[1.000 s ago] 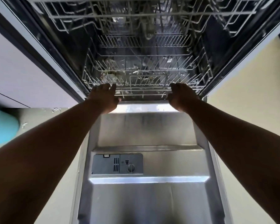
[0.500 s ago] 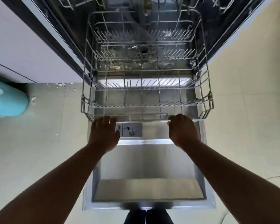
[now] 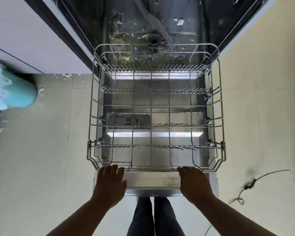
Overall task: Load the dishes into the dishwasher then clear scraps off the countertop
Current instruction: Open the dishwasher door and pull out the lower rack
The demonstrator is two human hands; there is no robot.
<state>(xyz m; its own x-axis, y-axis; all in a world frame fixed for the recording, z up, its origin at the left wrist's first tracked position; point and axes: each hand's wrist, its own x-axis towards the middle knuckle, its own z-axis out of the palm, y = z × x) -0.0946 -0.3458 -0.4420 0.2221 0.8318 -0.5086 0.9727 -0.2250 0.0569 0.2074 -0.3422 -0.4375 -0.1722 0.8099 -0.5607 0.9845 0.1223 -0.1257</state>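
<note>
We see a pale beige tiled floor (image 3: pixel 41 150) with faint grout lines, lit bright and even. Small white scraps (image 3: pixel 67 76) lie scattered on it near the base of the white cabinet front (image 3: pixel 32 40) at upper left, which shows one thin dark seam. A teal bin (image 3: pixel 12 92) with a white liner sits at the left edge. On the right, a dark tangled cord (image 3: pixel 250 183) lies on the floor.
</note>
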